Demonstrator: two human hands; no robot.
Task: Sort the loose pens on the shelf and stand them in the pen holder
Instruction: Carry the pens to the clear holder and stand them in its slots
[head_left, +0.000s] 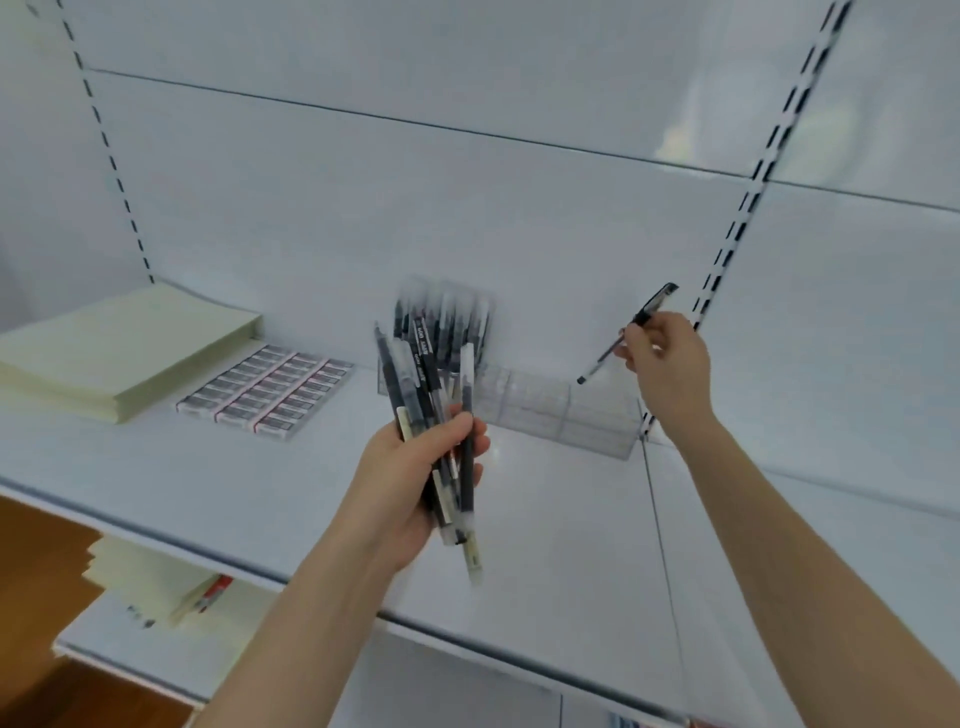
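My left hand grips a bundle of several black and clear pens above the middle of the white shelf. My right hand pinches a single black pen, tilted with its tip down-left, above the right end of the clear pen holder. The holder stands at the back of the shelf, divided into compartments. Several pens stand in its left compartment, blurred. The compartments to the right look empty.
A stack of pale yellow paper lies at the shelf's left, with a block of boxed erasers beside it. Slotted uprights run up the back wall. A lower shelf holds more paper.
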